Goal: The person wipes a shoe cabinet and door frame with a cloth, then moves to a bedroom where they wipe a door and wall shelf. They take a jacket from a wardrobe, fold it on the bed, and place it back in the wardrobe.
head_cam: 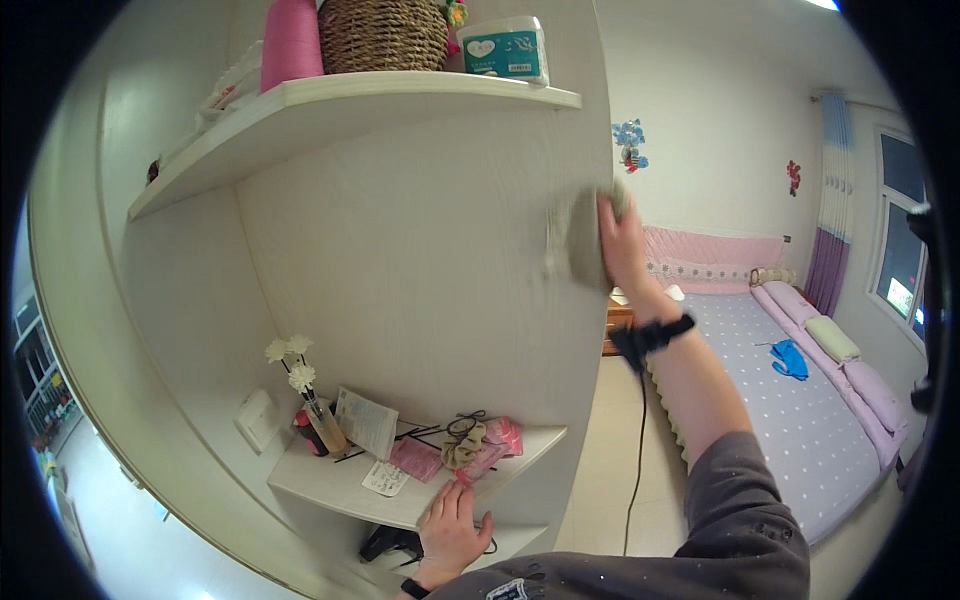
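My right hand (622,244) presses a blurred grey-green cloth (589,240) against the edge of the pale wooden side panel (420,255). A black band with a cable circles that wrist. My left hand (454,532) rests on the front edge of the middle shelf (345,491), its fingers near a pink packet (480,461); it holds nothing. On that shelf are a beige scrunchie (463,442), a written card (385,478), a printed leaflet (366,422) and a diffuser bottle with white flowers (328,429).
The upper shelf (435,86) holds a pink thread cone (291,45), a woven basket (384,34) and a plastic box (504,49). Black objects (390,544) lie on the lower shelf. At right stands a bed (750,360); a cable (640,450) hangs from my right wrist.
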### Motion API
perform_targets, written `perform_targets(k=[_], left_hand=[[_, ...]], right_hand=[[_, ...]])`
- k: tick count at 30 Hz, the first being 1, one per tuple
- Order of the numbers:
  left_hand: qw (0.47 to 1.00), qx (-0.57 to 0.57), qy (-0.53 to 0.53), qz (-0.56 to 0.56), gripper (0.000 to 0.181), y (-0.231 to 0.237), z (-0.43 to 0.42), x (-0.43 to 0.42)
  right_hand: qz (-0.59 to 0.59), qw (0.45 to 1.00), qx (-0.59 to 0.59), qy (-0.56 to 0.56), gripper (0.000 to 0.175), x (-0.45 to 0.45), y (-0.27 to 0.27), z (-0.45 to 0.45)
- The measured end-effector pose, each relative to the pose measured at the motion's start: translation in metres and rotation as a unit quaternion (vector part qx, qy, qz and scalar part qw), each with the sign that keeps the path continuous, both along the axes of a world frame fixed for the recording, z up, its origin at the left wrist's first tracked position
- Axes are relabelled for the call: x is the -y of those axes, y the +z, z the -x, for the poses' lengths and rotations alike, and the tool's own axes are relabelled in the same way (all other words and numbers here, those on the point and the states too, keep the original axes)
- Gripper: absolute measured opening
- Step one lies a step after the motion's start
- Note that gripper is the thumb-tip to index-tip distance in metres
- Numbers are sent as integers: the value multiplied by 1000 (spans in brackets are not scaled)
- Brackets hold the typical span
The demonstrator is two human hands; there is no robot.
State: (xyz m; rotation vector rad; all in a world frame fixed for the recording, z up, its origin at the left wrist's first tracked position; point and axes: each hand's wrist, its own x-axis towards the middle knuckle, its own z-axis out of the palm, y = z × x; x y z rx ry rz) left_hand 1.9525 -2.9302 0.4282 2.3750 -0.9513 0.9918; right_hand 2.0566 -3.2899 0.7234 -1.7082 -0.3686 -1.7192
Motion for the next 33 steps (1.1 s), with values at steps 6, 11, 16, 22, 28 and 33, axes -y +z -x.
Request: perform_targets(k=[6, 11, 16, 22, 28, 33], left_hand=[[999, 9, -28, -19, 56, -1, 0, -5], [998, -6, -35, -46, 62, -1, 3, -9], [996, -30, -49, -72, 65, 2, 7, -12], [993, -2, -101, -54, 66, 3, 3, -17], [994, -24, -93, -51, 66, 2, 3, -19], [993, -22, -97, -57, 66, 5, 5, -21]], right_hand=[[20, 948, -308, -74, 44, -16, -212, 68], [171, 760, -593, -204, 46, -6, -215, 119], [146, 953, -178, -199, 41, -17, -88, 129], [216, 940, -3, -264, 51, -49, 79, 105], [302, 877, 25, -374, 58, -54, 89, 57], [266, 881, 9, -392, 62, -44, 78, 40]])
